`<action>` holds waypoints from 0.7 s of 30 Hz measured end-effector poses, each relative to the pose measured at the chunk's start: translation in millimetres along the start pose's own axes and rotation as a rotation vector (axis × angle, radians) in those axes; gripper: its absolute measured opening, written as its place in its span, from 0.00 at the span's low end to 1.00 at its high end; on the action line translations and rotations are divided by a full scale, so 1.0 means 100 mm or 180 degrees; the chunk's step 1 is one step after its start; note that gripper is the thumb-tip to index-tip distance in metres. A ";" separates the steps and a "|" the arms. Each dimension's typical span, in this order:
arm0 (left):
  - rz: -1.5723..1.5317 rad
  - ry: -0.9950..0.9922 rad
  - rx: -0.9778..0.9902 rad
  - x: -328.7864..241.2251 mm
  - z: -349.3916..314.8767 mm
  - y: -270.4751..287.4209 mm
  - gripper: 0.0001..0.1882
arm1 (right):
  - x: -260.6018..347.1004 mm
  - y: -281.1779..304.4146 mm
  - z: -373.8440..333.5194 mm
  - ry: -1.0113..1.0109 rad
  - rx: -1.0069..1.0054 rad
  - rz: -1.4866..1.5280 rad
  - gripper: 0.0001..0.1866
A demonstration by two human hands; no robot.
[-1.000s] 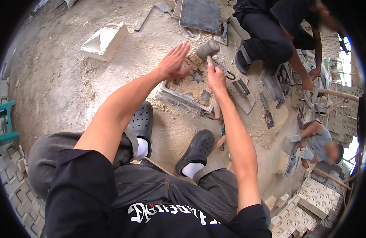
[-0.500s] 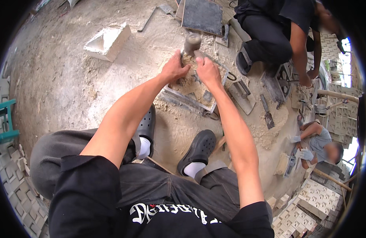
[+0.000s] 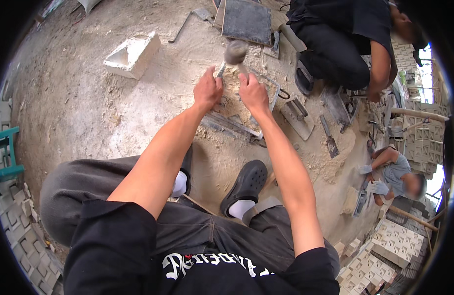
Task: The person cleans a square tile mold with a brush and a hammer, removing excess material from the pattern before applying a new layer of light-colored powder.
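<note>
Currently wrapping the right grip [image 3: 254,93] around the handle [image 3: 242,69] of a mallet [image 3: 236,53], with its blurred head near the far edge of a powder-filled frame [image 3: 231,127] on the floor [image 3: 163,93]. Curling the left grip [image 3: 208,89] beside the frame's left side, too hidden to tell whether holding anything.

Grey-headed mallet [image 3: 236,52] near powder-dusted frame [image 3: 230,125]

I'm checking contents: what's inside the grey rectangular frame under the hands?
Mostly loose, sandy tan material shows. The left hand and right hand hide parts; anything beneath the surface is covered.
</note>
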State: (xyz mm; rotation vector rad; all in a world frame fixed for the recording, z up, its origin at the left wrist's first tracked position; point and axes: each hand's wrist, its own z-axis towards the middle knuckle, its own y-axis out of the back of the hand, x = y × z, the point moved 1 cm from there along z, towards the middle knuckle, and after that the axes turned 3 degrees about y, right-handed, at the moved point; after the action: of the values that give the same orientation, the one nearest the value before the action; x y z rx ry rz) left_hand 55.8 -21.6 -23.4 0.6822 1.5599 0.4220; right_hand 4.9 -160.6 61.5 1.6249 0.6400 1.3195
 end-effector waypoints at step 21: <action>0.0051 -0.0328 -0.0258 0.03 0.05 -0.03 0.18 | 0.15 -0.05 -0.15 -0.0117 -0.0204 0.0476 0.24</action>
State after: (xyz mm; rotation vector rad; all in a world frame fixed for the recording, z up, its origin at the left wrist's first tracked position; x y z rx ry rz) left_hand 60.3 -23.1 -28.0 0.6442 1.4333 0.4527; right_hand -4.2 -141.0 63.9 1.6668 0.4567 1.3997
